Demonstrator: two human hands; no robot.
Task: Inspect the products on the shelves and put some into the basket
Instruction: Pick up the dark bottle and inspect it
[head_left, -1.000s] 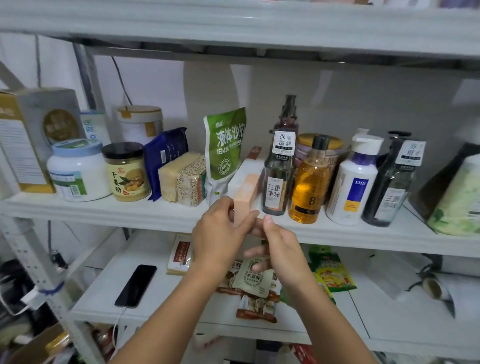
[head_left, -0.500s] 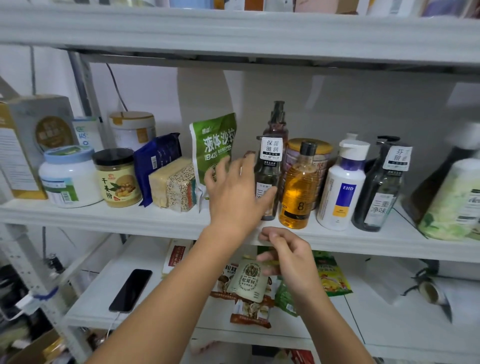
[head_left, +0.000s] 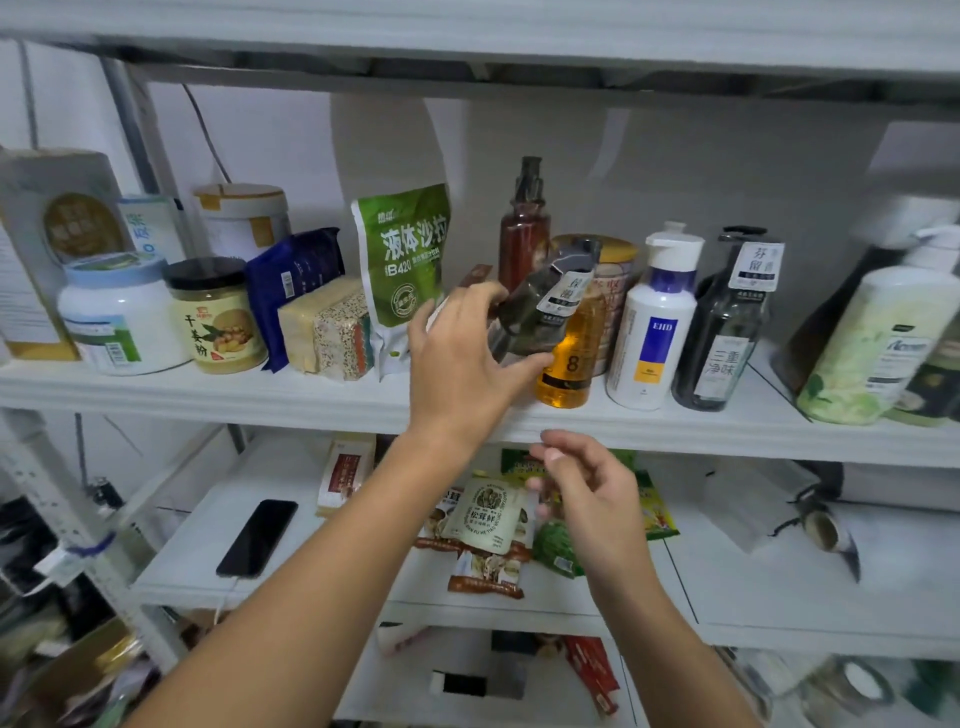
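My left hand (head_left: 460, 358) grips a dark, tagged bottle (head_left: 540, 306) between thumb and fingers. The bottle is tilted to the right, its base off the middle shelf (head_left: 311, 400). It hangs in front of an amber bottle (head_left: 566, 369) and a brown pump bottle (head_left: 524, 228). My right hand (head_left: 587, 493) hovers below the shelf edge with loosely curled fingers and holds nothing. A green pouch (head_left: 405, 260) stands just left of my left hand. No basket is in view.
The middle shelf also carries a white EHD bottle (head_left: 654, 327), a dark pump bottle (head_left: 727, 332), a ginger jar (head_left: 218, 317), a white tub (head_left: 119, 317) and a grain brick (head_left: 327, 327). The lower shelf holds a phone (head_left: 257, 538) and sachets (head_left: 488, 514).
Both hands left the peach box on the shelf. My left hand then reached right, took the dark tagged bottle and tipped it off the shelf. My right hand stayed low.
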